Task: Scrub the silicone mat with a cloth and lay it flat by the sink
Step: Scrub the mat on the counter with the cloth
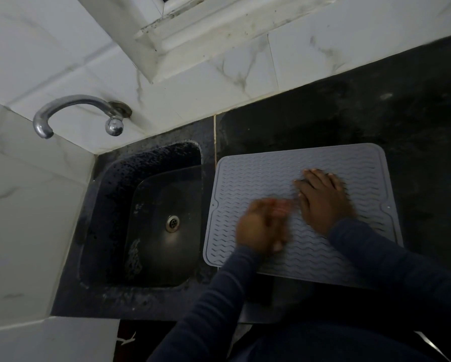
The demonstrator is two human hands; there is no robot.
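A grey silicone mat [258, 173] with wavy ridges lies flat on the dark countertop, just right of the sink [164, 218]. My right hand [321, 199] rests palm down on the mat's middle, fingers spread. My left hand [261, 226] is on the mat's near left part, blurred by motion, fingers curled; no cloth shows in either hand.
The dark countertop [376, 105] runs right and behind the mat. A chrome tap [70, 111] juts from the white tiled wall above the sink. The sink basin has a metal drain [172, 222]. A white window frame [182, 35] sits above.
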